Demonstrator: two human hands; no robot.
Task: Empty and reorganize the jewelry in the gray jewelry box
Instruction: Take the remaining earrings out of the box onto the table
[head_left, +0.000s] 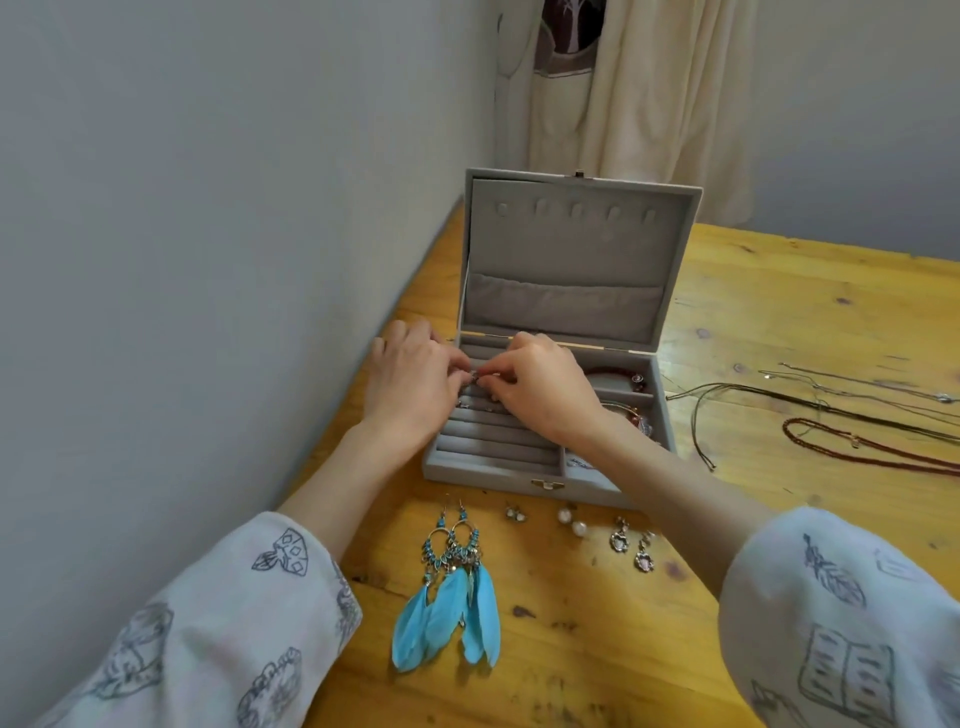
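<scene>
Wooden table (727, 322), set against a pale wall. On it the gray jewelry box (540, 462), lid up, front clasp toward me.

Emptying looks partway done, going by the layout: cord and bead necklaces (841, 431) lie out to the right of the box, well apart from it; blue feather earrings (452, 582), two pearl studs (571, 522) and a pair of silver drop earrings (631, 545) sit in a row just in front of it. Bracelets remain in the box's right-hand compartments.

Both my hands are over the ring rolls (493, 447) at the box's left. Left hand (410, 379) and right hand (545, 389) meet fingertip to fingertip, curled and pinching a small metal piece (480, 375); too small to say ring or stud.

To do this well, I reckon: lift straight up out of the slot, no sideways drag on the velvet. Keep both pinches until it is clear. Set it with its kind in the front row.
</scene>
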